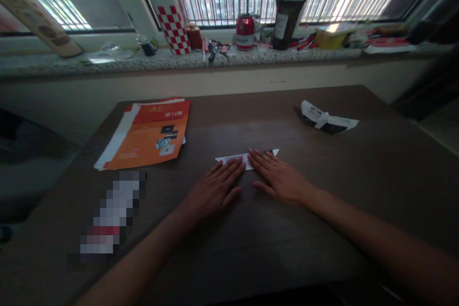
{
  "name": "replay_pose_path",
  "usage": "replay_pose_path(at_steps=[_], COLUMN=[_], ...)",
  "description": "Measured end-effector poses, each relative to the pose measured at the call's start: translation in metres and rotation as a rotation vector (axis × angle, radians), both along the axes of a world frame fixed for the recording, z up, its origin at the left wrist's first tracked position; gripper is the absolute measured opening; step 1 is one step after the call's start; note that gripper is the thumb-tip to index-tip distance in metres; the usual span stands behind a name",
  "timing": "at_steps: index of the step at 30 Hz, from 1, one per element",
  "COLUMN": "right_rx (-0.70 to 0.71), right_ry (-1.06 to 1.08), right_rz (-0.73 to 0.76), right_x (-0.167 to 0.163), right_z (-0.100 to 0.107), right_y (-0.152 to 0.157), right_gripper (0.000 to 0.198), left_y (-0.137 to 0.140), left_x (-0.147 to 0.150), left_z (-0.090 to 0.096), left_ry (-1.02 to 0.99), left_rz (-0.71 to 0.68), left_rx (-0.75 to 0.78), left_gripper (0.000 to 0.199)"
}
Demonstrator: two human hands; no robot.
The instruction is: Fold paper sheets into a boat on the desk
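A small strip of folded paper (247,160), white with a dark patch near its right end, lies flat in the middle of the table. My left hand (217,186) rests on its left part, fingers stretched out and pressing down. On its right part lies my right hand (278,177), also flat with the fingers extended. The fingers cover much of the paper, and its pointed ends show at both sides. Farther back on the right sits another folded paper piece (328,119), white and black, with raised ends and a band around its middle.
Orange booklets (154,138) lie at the back left of the brown table (229,244). A blurred-out object (114,210) is in front of them. Along the windowsill (143,63) stand a checkered bottle (172,28), a red can (245,32), a dark cup (287,19) and clutter.
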State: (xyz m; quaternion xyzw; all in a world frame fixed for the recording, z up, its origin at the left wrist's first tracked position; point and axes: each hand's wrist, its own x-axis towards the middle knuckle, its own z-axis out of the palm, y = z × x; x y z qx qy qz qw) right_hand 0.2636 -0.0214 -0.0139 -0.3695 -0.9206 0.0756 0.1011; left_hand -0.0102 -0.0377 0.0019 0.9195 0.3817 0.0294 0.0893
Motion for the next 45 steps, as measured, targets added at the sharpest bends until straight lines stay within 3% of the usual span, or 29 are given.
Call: replay_pose_path(at_steps=[10,16,24,31,38,45], right_rx=[0.027,0.036,0.103,0.067,0.121,0.115], right_ry=[-0.003,-0.029,-0.032,0.109,0.207,0.375], right_rz=[-0.071,-0.087,-0.105,-0.089,0.007,0.027], right_x=[0.035,0.033,0.017,0.017,0.017,0.012], right_z=[0.000,0.005,0.021,0.014,0.012,0.019], right_y=[0.000,0.002,0.016,0.021,0.025,0.014], right_gripper=[0.078,0.070,0.048,0.039,0.032,0.023], left_y=[0.001,0.004,0.022,0.033,0.030,0.021], left_x=[0.000,0.007,0.018,0.013,0.010,0.017], left_z=[-0.003,0.011,0.021,0.004,0.000,0.006], left_ry=[-0.054,-0.024,-0.020,-0.157,-0.281,-0.524], left_rz=[0.003,0.023,0.024,-0.012,-0.016,0.027], left_rx=[-0.005,0.009,0.082,0.165,0.312,0.254], left_gripper=[0.063,0.055,0.031,0.018,0.020,0.015])
